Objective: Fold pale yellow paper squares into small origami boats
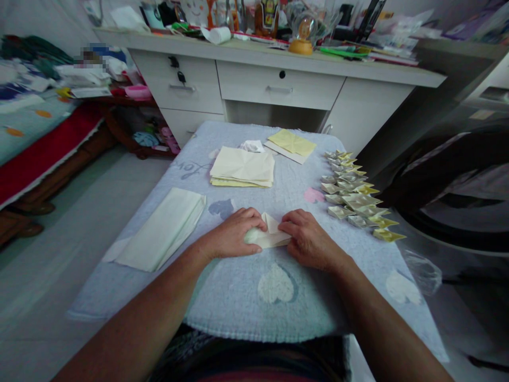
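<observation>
A small piece of cream paper [271, 239], partly folded with a pointed flap standing up, lies on the cloth-covered table in front of me. My left hand [242, 233] grips its left part, the thumb along the near edge and the fingers on top. At its right end my right hand [304, 237] pinches the paper between thumb and fingers. Part of the folds is hidden by my fingers. Beyond the hands sits a stack of creased cream and yellow sheets [243, 165]. To the right stand rows of folded paper boats [356, 196], whitish and yellow.
A folded pile of pale paper [163, 228] lies on the left. Farther back are a crumpled white tissue [252, 146] and a yellow sheet [292, 141] over a white one. A cluttered white desk [278, 58] stands behind the table, with a bed [43, 132] at the left.
</observation>
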Demonstrator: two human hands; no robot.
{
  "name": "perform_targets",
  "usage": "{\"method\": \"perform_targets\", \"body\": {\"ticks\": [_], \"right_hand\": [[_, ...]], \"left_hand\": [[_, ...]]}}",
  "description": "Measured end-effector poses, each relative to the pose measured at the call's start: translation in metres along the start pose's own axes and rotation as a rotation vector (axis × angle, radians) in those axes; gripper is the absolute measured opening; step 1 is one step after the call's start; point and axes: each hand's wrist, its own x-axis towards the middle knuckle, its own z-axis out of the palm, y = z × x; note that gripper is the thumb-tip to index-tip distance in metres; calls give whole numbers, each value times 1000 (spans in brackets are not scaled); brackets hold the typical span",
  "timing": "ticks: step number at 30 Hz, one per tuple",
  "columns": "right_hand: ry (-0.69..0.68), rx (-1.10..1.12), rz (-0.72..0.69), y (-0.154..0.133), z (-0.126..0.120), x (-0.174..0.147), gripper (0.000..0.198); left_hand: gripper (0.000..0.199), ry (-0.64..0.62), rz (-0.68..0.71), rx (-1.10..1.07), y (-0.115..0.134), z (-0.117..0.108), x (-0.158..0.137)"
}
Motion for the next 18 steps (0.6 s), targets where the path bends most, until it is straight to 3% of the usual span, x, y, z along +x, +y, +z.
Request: {"method": "perform_targets", "body": {"ticks": [9, 18], "right_hand": [[-15, -121, -8, -8, 9, 4, 17], [8, -42, -34, -9, 19, 7, 13]], "left_hand": [[35, 22, 20, 10, 0, 1, 0], [37, 36, 30, 59, -2, 4, 0]]}}
